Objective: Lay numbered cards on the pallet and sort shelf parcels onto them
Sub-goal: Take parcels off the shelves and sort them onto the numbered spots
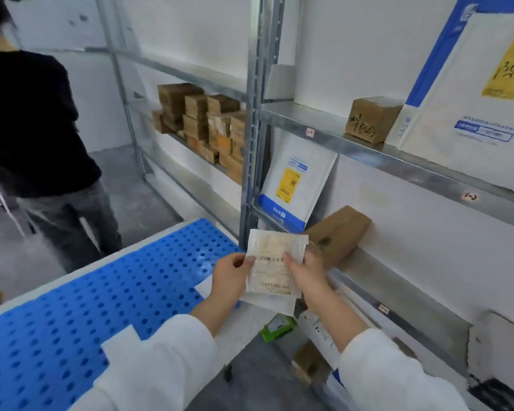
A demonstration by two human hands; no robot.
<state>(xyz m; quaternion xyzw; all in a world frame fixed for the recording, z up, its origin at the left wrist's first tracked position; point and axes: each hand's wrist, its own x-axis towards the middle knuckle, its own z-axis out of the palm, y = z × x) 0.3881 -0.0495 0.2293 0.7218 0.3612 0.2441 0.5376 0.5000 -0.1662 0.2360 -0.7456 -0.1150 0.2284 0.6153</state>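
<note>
While you face the grey metal shelf rack (254, 143), both your hands hold one flat white parcel with a barcode label (275, 271) up in the air. Your left hand (230, 277) pinches its left edge, thumb on the label beside the barcode; your right hand (304, 272) pinches the right edge the same way. The parcel is clear of everything else. It hangs over the gap between the rack and the right edge of the blue perforated plastic pallet (101, 292), just in front of the lower shelf.

On the pallet a plain white card (204, 287) lies partly hidden behind your left hand, and a second white card (120, 341) lies near your left sleeve; you cannot read a number on either.

On the lower shelf a brown cardboard box (339, 232) sits tilted behind the parcel, with a white-and-blue padded mailer bearing a yellow label (294, 185) leaning upright beside it. One shelf up stand a small brown box with black handwriting (371, 120) and, just to its right, a large white mailer with a blue stripe (472, 99). The farther bay holds a stack of brown cartons (205, 126).

Below your wrists a small green box (278, 327) lies beside the rack. At the pallet's far end stands another person in a dark top (33, 120), turned away from you.
</note>
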